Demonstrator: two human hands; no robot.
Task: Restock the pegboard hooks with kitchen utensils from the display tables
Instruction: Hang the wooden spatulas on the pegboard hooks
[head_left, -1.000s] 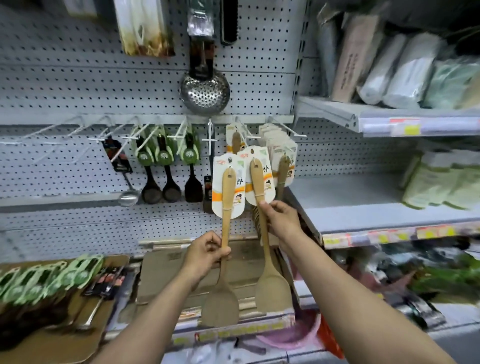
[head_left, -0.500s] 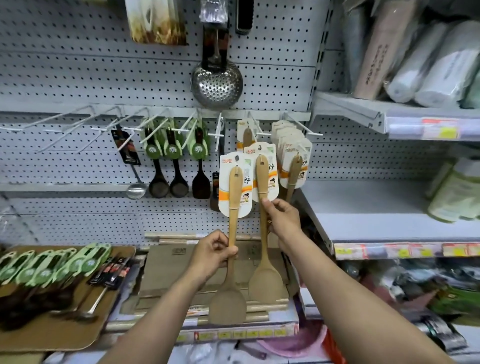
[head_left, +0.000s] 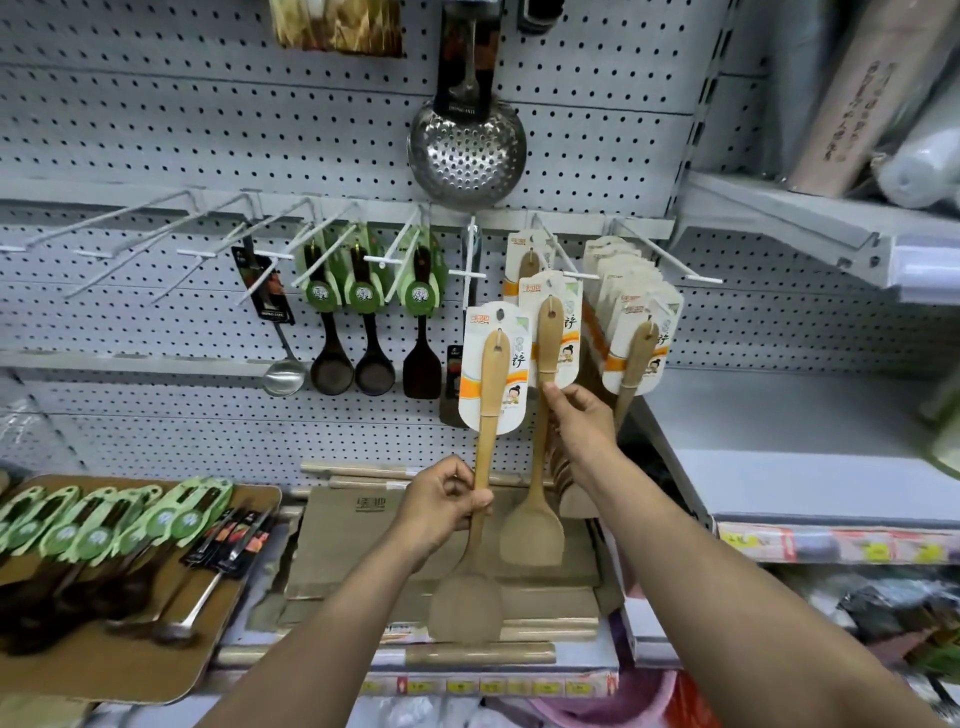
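Observation:
My left hand grips the handle of a carded wooden spatula, held upright in front of the pegboard. My right hand pinches the handle of a second wooden spatula, whose card top reaches the hook where another carded spatula hangs. A thick row of the same spatulas hangs on the hook to the right. Dark spoons with green cards hang left of centre.
Several bare hooks jut out at the left. A perforated steel skimmer hangs above. A tray at lower left holds green-carded spoons and ladles. Flat cardboard boxes lie under my hands. Grey shelves stand to the right.
Both hands have lifted their spatulas upward and closer to the hooks. The right spatula's card now sits at the hook's tip. The view has shifted so the pegboard fills more of it.

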